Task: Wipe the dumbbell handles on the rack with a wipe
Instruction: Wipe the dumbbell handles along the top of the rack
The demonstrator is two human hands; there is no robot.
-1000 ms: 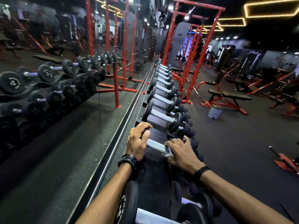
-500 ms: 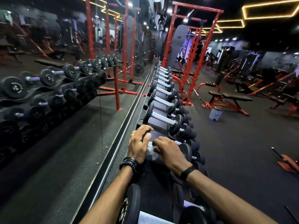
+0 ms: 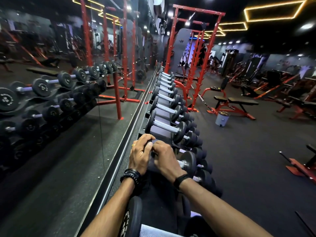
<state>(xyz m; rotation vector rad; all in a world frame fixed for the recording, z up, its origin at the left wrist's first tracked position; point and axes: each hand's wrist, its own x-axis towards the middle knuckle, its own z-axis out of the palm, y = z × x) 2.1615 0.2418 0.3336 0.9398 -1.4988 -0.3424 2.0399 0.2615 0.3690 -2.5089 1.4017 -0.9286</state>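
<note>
Dumbbell: on the top shelf of the rack, straight in front of the person; round black rubber-looking heads, a ribbed metal handle, only its right end bare beside the right head.
Right hand: knuckles up, fingers curled down over the handle near its left end, just beside the left hand; the wipe itself cannot be made out under the fingers.
Left hand: fingers curled over the top of the dumbbell's left head, thumb pressed to its near face; a yellow ring on one finger, a black beaded band at the wrist.
Rack: long, dark and matte, running away along the wall.
Other dumbbells: a row of the same shape behind, knurled silver handles between black discs.
Mirror: flat glass on the left, edged with a metal strip, repeating the rows of weights.
Bench: red tubular frame, black padded top, well apart on the right.
Bin: small grey cylinder near the bench.
</note>
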